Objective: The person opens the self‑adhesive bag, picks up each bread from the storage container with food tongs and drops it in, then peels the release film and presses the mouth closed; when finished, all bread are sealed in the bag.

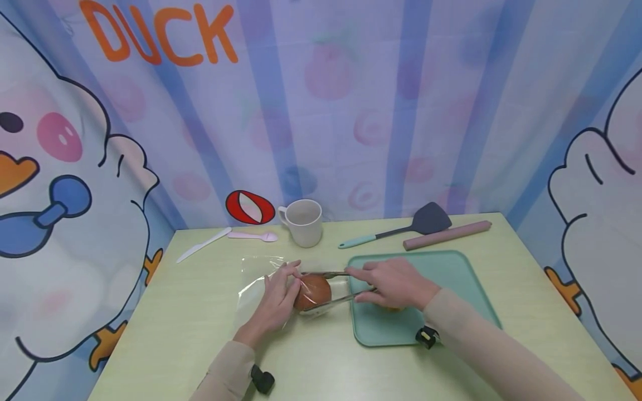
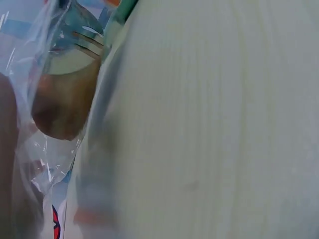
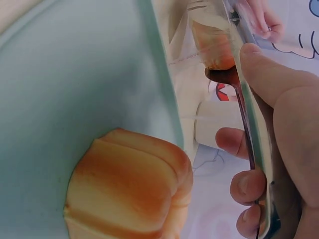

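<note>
My right hand [image 1: 393,284] grips metal tongs [image 1: 341,299], whose arms reach left into a clear plastic bag [image 1: 254,277]. Between the tong tips lies a round brown bun [image 1: 316,289], inside the bag. On the bag's left side my left hand [image 1: 276,295] pinches the film, fingertips against the bun's edge. The left wrist view shows the bun [image 2: 65,107] through the creased film [image 2: 47,157]. In the right wrist view, the thumb and curled fingers of my right hand [image 3: 294,109] wrap the tongs [image 3: 244,112]; a golden bread roll [image 3: 124,184] sits on the tray below.
A green tray [image 1: 451,270] lies under my right hand. Along the back stand or lie a white knife [image 1: 204,245], a pink spoon [image 1: 253,236], a white mug [image 1: 306,225], a dark spatula [image 1: 430,218] and a mauve rolling pin [image 1: 446,235]. Printed curtains enclose the table.
</note>
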`<state>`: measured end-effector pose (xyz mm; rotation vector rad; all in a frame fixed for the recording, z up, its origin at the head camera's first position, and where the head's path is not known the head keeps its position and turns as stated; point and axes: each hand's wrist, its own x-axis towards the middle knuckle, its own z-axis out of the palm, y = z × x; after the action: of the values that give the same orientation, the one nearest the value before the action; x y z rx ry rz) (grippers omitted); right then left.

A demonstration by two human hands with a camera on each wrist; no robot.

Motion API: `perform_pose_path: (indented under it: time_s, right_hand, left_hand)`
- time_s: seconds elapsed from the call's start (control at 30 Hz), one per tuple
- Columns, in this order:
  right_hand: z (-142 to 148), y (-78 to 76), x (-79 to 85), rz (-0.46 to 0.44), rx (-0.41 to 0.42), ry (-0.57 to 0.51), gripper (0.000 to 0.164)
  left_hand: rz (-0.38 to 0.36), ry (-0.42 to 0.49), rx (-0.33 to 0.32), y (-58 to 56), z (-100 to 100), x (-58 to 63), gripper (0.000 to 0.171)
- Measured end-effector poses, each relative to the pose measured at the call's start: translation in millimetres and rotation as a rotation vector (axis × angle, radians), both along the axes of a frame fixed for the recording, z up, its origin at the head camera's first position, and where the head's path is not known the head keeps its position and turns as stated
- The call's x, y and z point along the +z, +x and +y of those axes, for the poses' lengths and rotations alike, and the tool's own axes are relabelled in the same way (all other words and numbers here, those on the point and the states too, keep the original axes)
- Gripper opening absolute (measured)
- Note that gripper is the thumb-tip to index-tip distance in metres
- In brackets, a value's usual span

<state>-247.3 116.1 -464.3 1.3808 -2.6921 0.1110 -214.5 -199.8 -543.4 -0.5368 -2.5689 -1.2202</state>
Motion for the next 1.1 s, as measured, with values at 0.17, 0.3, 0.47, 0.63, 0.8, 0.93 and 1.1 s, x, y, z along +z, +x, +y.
perform_pose_path:
  time_s: [0.17, 0.3, 0.47, 0.63, 0.8, 0.93, 1.1]
  right_hand:
    - [-3, 0.6, -0.9, -0.003, -0.016, 0.026, 0.064]
    - [-4, 0.5, -1.1, -0.026, -0.028, 0.017, 0.065]
    - [-7, -0.1, 0.6, -0.046, -0.024, -0.009, 0.065]
    - [-12, 0.0, 2.7, -0.043, -0.015, -0.002, 0.066]
    - [-20, -0.3, 0.6, -0.041, -0.025, 0.008, 0.068]
    - [-24, 0.5, -2.1, -0.022, -0.032, 0.005, 0.067]
    - [-31, 4.2, -2.8, -0.028, -0.046, -0.026, 0.065]
  left_hand:
    - [-0.011, 0.019, -0.025, 0.7, 2, 1.8, 0.006]
    - [0.004, 0.015, -0.025, 1.2, 3, 0.3, 0.007]
    - [0.039, -0.001, -0.006, 1.3, 3, -2.7, 0.007]
    - [0.039, -0.005, -0.019, -0.1, 6, 0.7, 0.004]
    - [0.008, -0.021, -0.015, 0.6, 9, 5.4, 0.005]
    - [0.053, -0.027, -0.007, 0.0, 9, 4.4, 0.007]
    - [0.054, -0.032, -0.006, 0.6, 8, 3.9, 0.007]
